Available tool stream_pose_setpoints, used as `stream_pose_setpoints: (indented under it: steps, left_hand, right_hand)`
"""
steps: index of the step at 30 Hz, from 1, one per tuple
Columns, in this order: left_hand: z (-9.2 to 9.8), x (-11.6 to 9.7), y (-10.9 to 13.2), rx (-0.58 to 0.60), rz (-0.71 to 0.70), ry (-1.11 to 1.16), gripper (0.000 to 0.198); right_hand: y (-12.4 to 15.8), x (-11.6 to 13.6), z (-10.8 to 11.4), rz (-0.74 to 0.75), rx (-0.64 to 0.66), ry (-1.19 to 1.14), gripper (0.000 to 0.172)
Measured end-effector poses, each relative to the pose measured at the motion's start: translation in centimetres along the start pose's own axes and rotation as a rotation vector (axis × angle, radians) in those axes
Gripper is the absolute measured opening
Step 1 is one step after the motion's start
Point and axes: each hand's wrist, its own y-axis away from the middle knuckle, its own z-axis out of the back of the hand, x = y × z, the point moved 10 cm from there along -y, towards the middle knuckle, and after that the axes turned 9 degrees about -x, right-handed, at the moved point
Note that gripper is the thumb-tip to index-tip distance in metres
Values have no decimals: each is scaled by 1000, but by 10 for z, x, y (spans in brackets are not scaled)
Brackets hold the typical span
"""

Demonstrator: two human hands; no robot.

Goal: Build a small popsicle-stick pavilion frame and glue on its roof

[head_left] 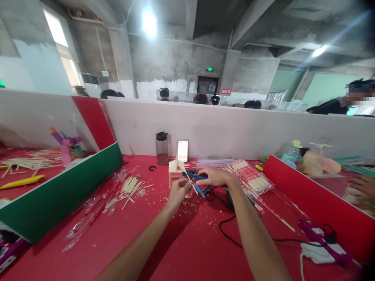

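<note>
Near the middle of the red tabletop, my left hand pinches a thin wooden stick between thumb and fingertips. Just to its right, my right hand is closed on a pair of dark blue-handled pliers, whose jaws point left toward the stick. Behind my left hand stands a small frame of glued sticks with a slanted top, partly hidden by the fingers. A light blue pen-like tool lies under my right hand. Where the jaws meet the stick is too small to make out.
Cut stick pieces lie to the left, beside clear plastic wrapping. A bottle and a phone stand against the white partition. Packed sticks, a black cable and a purple power strip are on the right.
</note>
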Motion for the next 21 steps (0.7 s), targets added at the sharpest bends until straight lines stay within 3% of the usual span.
stream_pose_setpoints:
  steps: [21]
  left_hand:
    - [4,5,-1,-18,20,34,46]
  right_hand:
    - [-4,-5,-2,7,-36,11,45]
